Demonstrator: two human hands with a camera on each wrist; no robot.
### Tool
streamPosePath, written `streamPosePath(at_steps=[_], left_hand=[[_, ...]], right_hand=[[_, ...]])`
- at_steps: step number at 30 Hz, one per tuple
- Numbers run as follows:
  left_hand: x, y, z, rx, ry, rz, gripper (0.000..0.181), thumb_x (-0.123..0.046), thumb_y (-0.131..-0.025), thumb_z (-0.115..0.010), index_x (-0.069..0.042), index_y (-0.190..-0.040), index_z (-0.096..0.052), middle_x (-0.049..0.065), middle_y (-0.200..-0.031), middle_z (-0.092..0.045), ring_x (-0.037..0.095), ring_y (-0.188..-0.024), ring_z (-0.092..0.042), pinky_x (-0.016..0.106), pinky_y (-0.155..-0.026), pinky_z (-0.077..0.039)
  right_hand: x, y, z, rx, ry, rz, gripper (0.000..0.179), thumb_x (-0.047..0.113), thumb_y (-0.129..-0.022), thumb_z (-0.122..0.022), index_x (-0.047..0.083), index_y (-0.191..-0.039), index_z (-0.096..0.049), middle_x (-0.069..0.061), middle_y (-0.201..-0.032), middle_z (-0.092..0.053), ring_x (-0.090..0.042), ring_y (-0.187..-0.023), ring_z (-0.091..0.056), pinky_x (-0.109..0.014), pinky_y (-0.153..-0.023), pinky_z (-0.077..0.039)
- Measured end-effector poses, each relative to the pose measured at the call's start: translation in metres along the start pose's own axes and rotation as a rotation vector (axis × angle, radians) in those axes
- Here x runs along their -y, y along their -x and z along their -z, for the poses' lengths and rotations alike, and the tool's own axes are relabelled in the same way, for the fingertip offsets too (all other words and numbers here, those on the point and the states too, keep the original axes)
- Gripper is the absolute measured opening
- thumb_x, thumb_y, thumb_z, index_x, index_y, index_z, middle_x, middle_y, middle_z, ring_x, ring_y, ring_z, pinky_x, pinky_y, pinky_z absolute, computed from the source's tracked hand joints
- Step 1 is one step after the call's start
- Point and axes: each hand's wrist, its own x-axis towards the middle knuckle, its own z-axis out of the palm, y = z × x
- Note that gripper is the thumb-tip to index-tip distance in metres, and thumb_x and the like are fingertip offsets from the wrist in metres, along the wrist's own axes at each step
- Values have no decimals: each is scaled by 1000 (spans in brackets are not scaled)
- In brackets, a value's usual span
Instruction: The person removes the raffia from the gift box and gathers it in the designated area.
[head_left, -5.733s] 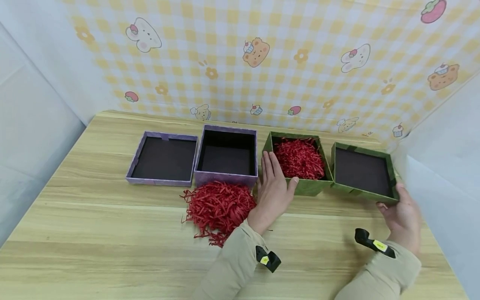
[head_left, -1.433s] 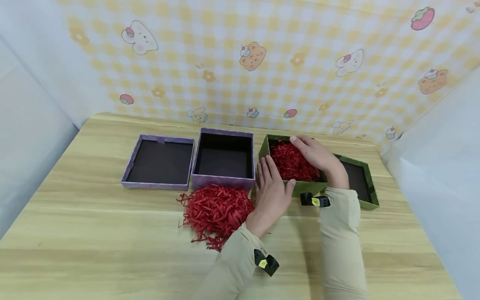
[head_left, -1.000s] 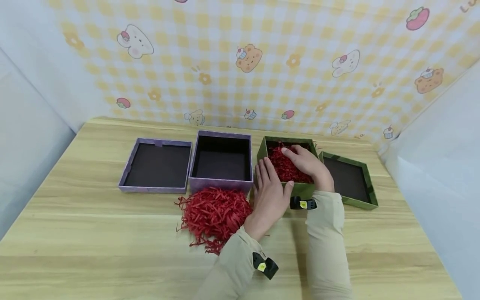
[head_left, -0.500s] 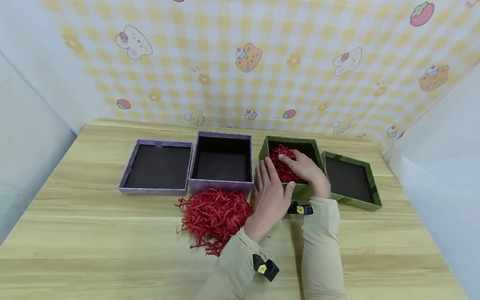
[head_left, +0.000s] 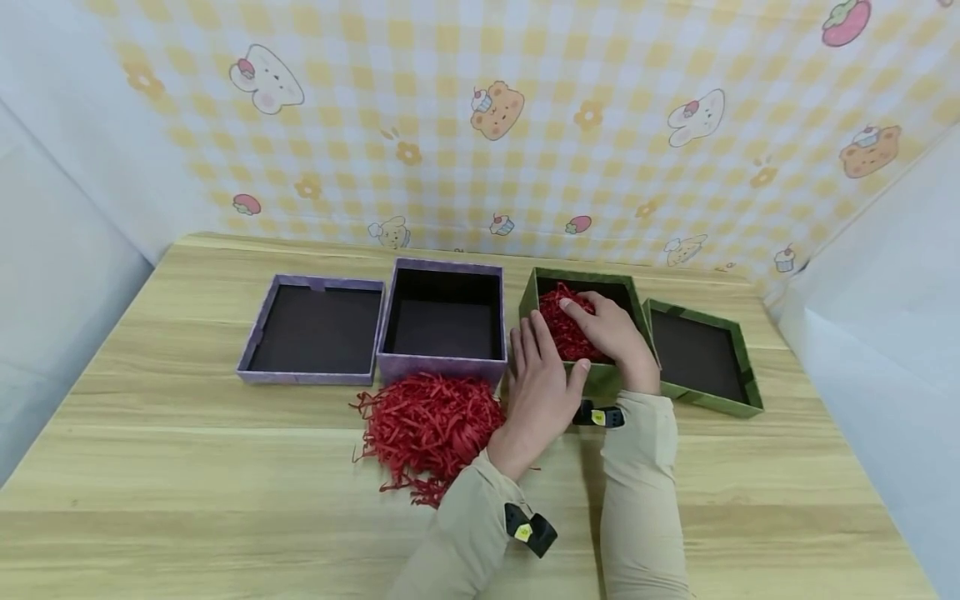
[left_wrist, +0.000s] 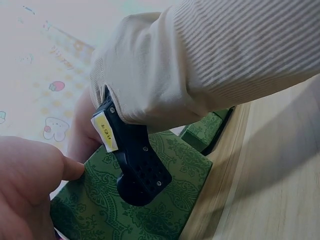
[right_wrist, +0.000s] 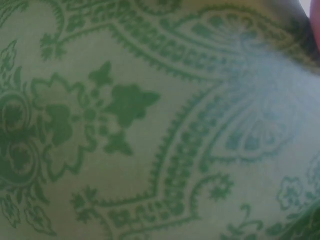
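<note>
In the head view my right hand [head_left: 613,337] reaches into the green box [head_left: 602,379], curled over the red shredded paper [head_left: 567,325] bunched against its left side. Its thumb lies on top of the paper, while the other fingers are hidden down inside. My left hand [head_left: 538,400] rests at the box's left front corner, fingers straight along the left wall, thumb by the front rim. The left wrist view shows that thumb touching the patterned green wall [left_wrist: 150,210]. A blurred green-patterned surface [right_wrist: 125,125] fills most of the right wrist view.
Right of the green box lies its upturned green lid [head_left: 701,354]. A purple box [head_left: 444,365] with a black inside stands to the left, and an upturned purple lid [head_left: 315,329] beside it. A loose heap of red shredded paper [head_left: 431,429] lies before the purple box.
The right hand has left the green lid, gone into the green box and drawn the shredded paper leftward, baring black interior on the right. The lid sits further left; the left hand stays.
</note>
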Motion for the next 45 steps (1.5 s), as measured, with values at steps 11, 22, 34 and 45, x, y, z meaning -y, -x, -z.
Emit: streamPosePath(at_steps=[11,22,34,45], left_hand=[[0,0,0,-6,-6,0,82,-39,-96,-47,-6,-149,6,19,-153,0,34,-139,7,58,-104,-16],[1,0,0,-4,-8,-11,82,-40,-96,-47,-6,-149,7,19,-153,-1,35,-139,6,57,-104,-16],[1,-1,0,9,3,8,82,-40,-96,-47,-8,-149,7,19,-153,-1,33,-139,8,57,-105,-15],[1,-1,1,11,-10,-2,85,-41,-95,-49,-8,-149,8,19,-153,-2,32,-138,9,57,-105,-15]], right_hand=[[2,-2,-1,109,12,-43,75,52,-96,-35,2,-148,-17,-24,-149,-20,-42,-134,-20,-56,-104,-19],[3,-1,-1,139,26,8,71,48,-98,-36,0,-147,-21,-24,-148,-22,-41,-134,-21,-55,-104,-20],[1,-1,-1,154,52,26,75,52,-96,-38,-1,-146,-24,-24,-147,-25,-40,-133,-23,-54,-104,-22],[0,0,-1,190,32,32,78,53,-95,-40,-3,-146,-22,-24,-148,-22,-39,-135,-21,-54,-104,-21]])
